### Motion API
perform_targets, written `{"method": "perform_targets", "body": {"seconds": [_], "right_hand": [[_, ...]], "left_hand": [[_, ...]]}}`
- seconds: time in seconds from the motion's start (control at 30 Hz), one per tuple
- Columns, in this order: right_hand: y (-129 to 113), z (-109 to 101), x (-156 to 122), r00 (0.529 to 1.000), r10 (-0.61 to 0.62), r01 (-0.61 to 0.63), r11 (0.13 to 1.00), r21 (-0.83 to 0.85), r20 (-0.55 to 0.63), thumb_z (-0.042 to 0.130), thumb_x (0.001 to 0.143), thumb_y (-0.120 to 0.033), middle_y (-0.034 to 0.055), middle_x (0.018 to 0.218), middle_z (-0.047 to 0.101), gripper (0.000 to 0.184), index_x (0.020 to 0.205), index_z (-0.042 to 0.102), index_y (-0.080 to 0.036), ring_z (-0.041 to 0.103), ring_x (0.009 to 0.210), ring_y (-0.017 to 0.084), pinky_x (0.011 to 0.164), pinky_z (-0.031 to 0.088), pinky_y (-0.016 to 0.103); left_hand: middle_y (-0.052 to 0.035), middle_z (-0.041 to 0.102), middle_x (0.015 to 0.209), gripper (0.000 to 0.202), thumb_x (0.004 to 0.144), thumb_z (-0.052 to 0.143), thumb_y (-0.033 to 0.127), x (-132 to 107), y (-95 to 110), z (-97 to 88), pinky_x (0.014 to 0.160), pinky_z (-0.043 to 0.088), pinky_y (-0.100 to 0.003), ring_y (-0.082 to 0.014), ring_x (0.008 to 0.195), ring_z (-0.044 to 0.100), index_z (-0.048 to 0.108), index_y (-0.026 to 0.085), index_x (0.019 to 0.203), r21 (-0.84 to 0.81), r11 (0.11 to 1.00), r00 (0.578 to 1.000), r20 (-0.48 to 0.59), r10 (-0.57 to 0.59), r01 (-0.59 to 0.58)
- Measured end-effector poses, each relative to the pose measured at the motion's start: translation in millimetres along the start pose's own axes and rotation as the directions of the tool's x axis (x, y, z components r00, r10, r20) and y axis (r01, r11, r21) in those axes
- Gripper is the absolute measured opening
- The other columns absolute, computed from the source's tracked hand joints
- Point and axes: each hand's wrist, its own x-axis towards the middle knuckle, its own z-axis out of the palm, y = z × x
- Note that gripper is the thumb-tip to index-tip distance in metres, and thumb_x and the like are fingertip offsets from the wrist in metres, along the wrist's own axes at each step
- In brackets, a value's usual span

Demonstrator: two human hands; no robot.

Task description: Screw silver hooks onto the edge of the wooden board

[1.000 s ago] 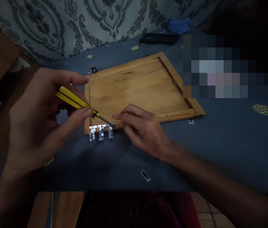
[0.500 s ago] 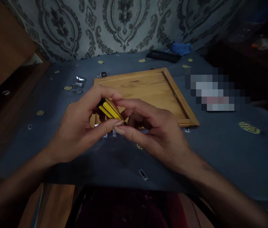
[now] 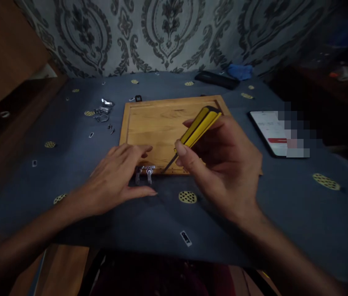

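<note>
My right hand [image 3: 223, 164] grips a screwdriver [image 3: 200, 126] by its yellow and black handle, its thin shaft slanting down to the left. The tip is close to the near edge of a shallow wooden box or framed panel [image 3: 155, 123] on the table. At that edge, left of the tip, sits a shiny metal latch [image 3: 145, 169] with two prongs hanging over the side. My left hand [image 3: 117, 176] is open around the latch, thumb in front and fingers over the panel's corner; whether it touches the latch I cannot tell.
Several metal fittings [image 3: 103, 110] and small screws [image 3: 110, 128] lie left of the panel. A phone [image 3: 266, 131], partly pixelated, is at the right. A black case [image 3: 216, 80] and a blue cloth [image 3: 240, 71] lie at the back by the patterned wall.
My hands have moved apart. The screwdriver, earlier held between both, is now in my right hand alone, pointing down. My left hand has lowered to the panel's near left corner and opened.
</note>
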Motion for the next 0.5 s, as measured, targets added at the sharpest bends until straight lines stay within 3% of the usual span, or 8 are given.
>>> {"method": "perform_targets", "body": {"seconds": [0.17, 0.5], "right_hand": [[9, 7, -7, 0.998, 0.036, -0.033, 0.998, 0.057, -0.05, 0.076, 0.088, -0.031, -0.001, 0.091, 0.065, 0.024, 0.099, 0.055, -0.028, 0.067, 0.073, 0.015, 0.065, 0.06, 0.03], [21, 9, -15, 0.996, 0.053, -0.057, 0.997, 0.05, 0.075, 0.07, 0.093, -0.025, 0.0007, 0.098, 0.065, 0.024, 0.109, 0.052, -0.027, 0.07, 0.082, 0.016, 0.07, 0.063, 0.031]], "left_hand": [[-0.0112, 0.066, 0.127, 0.071, 0.081, 0.084, 0.043, -3, -2, 15.3, 0.099, 0.051, -0.048, -0.0324, 0.121, 0.063, 0.043, 0.019, 0.134, 0.068, 0.998, 0.998, 0.055, 0.015, -0.019], [-0.0066, 0.07, 0.118, 0.055, 0.086, 0.076, 0.03, -3, -4, 27.0, 0.096, 0.052, -0.043, -0.0284, 0.113, 0.065, 0.046, 0.022, 0.131, 0.021, 1.0, 0.997, 0.07, -0.015, 0.013]]}}
